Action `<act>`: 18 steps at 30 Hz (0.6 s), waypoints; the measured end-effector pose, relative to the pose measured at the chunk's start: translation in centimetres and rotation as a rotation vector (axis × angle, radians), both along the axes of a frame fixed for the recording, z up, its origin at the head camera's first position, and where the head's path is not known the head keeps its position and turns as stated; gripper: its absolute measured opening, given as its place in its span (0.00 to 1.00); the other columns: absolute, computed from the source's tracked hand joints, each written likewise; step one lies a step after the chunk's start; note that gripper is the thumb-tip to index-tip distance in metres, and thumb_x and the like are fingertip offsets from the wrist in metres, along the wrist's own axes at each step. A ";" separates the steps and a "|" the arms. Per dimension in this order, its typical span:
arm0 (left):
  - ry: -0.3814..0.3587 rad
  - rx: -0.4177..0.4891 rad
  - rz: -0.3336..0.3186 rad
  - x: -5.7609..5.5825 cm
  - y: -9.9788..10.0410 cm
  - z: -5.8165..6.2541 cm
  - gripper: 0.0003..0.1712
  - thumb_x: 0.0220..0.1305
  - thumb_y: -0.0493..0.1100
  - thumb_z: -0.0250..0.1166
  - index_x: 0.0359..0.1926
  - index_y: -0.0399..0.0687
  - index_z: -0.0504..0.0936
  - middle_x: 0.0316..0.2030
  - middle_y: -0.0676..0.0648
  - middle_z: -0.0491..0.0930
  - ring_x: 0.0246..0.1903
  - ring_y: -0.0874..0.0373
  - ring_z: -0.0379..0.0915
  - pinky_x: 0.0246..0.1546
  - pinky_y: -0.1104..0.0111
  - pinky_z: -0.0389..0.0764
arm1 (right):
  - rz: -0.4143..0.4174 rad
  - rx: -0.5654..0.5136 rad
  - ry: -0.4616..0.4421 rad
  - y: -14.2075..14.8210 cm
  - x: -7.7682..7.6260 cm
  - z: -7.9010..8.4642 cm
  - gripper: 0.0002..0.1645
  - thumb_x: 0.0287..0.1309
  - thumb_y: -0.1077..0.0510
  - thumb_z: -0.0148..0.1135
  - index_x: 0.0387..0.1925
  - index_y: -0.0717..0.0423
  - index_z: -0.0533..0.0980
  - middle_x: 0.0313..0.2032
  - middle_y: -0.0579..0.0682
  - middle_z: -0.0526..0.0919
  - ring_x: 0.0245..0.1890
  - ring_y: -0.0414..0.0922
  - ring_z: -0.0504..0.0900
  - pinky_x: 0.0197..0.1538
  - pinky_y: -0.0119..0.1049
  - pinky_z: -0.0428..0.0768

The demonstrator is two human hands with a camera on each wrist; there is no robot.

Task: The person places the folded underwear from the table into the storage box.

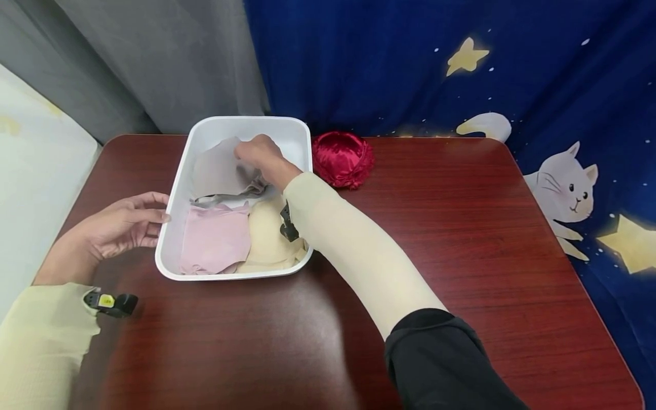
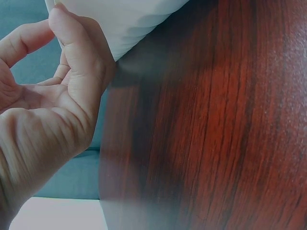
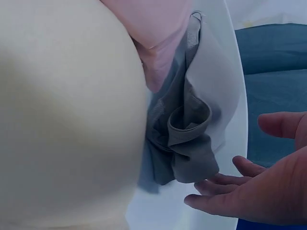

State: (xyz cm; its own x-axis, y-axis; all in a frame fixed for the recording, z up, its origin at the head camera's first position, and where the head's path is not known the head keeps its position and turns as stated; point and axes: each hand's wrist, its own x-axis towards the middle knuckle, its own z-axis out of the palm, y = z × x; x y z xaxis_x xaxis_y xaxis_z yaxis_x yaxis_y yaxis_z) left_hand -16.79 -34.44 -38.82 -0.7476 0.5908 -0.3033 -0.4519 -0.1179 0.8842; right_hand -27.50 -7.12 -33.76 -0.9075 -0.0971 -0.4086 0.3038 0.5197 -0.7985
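A white plastic tray [image 1: 233, 277] holds three folded garments. A grey folded garment [image 1: 217, 171] lies in its far part, its loose end rolled over in the right wrist view. My right hand [image 1: 263, 156] is over the tray beside that garment, fingertips at its lower end and thumb held apart [image 3: 259, 182]. Nearer me are a pink folded garment [image 1: 215, 239] and a smooth beige one [image 1: 269, 233], partly covered by the right sleeve. My left hand [image 1: 130, 222] holds the tray's left rim, thumb on the edge and fingers on the outer side.
A shiny red satin piece with a ruffled edge [image 1: 343, 159] sits just right of the tray. Everything stands on a reddish-brown wooden table [image 1: 461, 239]. Grey [image 1: 169, 62] and blue star-patterned curtains [image 1: 359, 62] hang along its far edge.
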 end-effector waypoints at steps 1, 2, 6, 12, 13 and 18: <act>0.001 -0.001 0.001 0.0 0.0 0.0 0.18 0.70 0.25 0.44 0.56 0.43 0.68 0.44 0.43 0.82 0.41 0.46 0.84 0.37 0.54 0.85 | 0.002 0.007 0.011 0.0 0.1 0.2 0.06 0.55 0.55 0.60 0.33 0.52 0.73 0.34 0.44 0.73 0.37 0.42 0.73 0.37 0.33 0.75; 0.002 -0.002 0.003 0.0 0.0 0.0 0.18 0.70 0.25 0.44 0.56 0.43 0.68 0.44 0.43 0.82 0.41 0.46 0.84 0.37 0.54 0.85 | 0.003 0.014 0.021 0.1 0.2 0.4 0.06 0.56 0.55 0.59 0.31 0.52 0.72 0.33 0.44 0.72 0.37 0.42 0.73 0.36 0.33 0.74; 0.009 -0.028 0.010 0.1 0.1 0.1 0.18 0.70 0.26 0.45 0.56 0.43 0.67 0.44 0.43 0.82 0.41 0.46 0.84 0.38 0.53 0.85 | -0.001 0.036 0.058 0.2 0.4 1.1 0.07 0.56 0.54 0.59 0.28 0.50 0.69 0.31 0.44 0.71 0.36 0.42 0.73 0.34 0.32 0.73; 0.010 -0.044 0.016 0.2 0.1 0.2 0.18 0.70 0.26 0.45 0.56 0.44 0.67 0.44 0.43 0.82 0.40 0.46 0.84 0.38 0.53 0.85 | -0.013 0.054 0.079 0.4 0.1 2.1 0.08 0.56 0.53 0.60 0.34 0.51 0.72 0.35 0.45 0.74 0.37 0.42 0.74 0.37 0.33 0.75; 0.010 -0.044 0.016 0.2 0.1 0.2 0.18 0.70 0.26 0.45 0.56 0.44 0.67 0.43 0.43 0.82 0.40 0.46 0.84 0.38 0.53 0.85 | -0.010 0.058 0.085 0.5 0.0 2.3 0.08 0.56 0.52 0.60 0.35 0.51 0.73 0.35 0.44 0.74 0.37 0.42 0.74 0.37 0.32 0.75; 0.009 -0.055 0.022 0.3 0.1 0.3 0.18 0.70 0.26 0.46 0.56 0.44 0.67 0.43 0.43 0.82 0.40 0.47 0.84 0.38 0.54 0.85 | 0.007 0.039 0.087 1.0 -0.3 3.4 0.09 0.57 0.53 0.59 0.38 0.51 0.75 0.38 0.43 0.75 0.39 0.40 0.73 0.40 0.30 0.74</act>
State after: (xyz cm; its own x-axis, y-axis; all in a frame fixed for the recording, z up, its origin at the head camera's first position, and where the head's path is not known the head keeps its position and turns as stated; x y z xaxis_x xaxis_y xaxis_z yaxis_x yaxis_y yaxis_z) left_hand -16.50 -34.35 -38.57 -0.7631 0.5570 -0.3278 -0.4416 -0.0791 0.8937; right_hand -27.81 -6.08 -30.39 -0.9390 -0.0893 -0.3320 0.2307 0.5524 -0.8010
